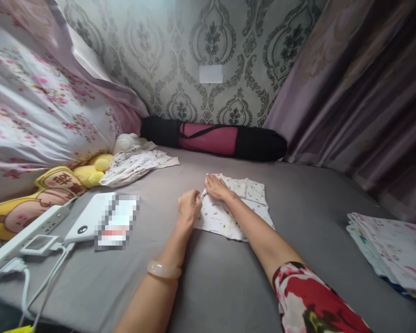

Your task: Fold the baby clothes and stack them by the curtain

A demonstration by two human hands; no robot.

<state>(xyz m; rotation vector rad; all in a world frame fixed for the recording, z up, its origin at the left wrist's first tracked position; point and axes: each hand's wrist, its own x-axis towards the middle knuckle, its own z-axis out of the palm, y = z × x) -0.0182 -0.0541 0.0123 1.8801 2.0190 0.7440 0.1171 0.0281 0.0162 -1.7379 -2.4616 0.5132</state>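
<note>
A small white garment (215, 216) with a fine coloured print lies partly folded on the grey sheet. My left hand (189, 206), with a pale bangle on its wrist, is closed at the garment's left edge and pinches the cloth there. Across the garment's upper left corner rests my right hand (215, 187), flat with its fingers stretched out. The right forearm covers part of the garment's middle and right side.
A folded cloth stack (395, 252) lies at the right. At the left are a crumpled printed garment (135, 162), plush toys (90, 172), a white device (92, 217) and a power strip (24, 236) with cables. A black and pink bag (208, 138) lies along the wall.
</note>
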